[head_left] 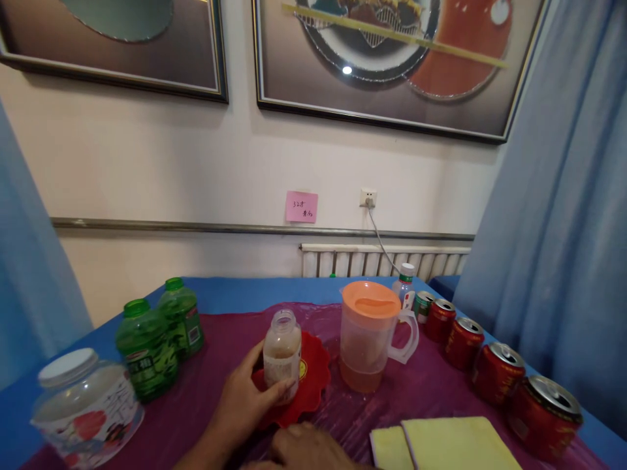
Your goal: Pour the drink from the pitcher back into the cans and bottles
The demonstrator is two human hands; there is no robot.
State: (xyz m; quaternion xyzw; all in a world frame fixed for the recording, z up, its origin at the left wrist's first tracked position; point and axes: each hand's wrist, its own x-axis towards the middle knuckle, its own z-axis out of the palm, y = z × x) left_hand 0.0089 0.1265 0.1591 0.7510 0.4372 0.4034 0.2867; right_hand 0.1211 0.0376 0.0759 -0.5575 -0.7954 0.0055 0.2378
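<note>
My left hand [249,398] is wrapped round a small clear bottle [283,349] with a pale label and an uncapped mouth. The bottle is upright over a red scalloped plate [319,388]; whether its base touches the plate cannot be seen. Low in the view, close to the plate's near edge, my right hand [308,449] shows its back with the fingers curled in. What it holds, if anything, is hidden. To the right of the plate stands a clear plastic pitcher [365,346] with an orange lid and some amber liquid at the bottom.
Two green bottles [147,356] and a white-lidded jar [88,418] stand at left. Several red cans [499,372] line the right side, with a white-capped bottle [405,281] behind them. Folded yellow cloths [455,444] lie at the near right on a purple sheet [220,333].
</note>
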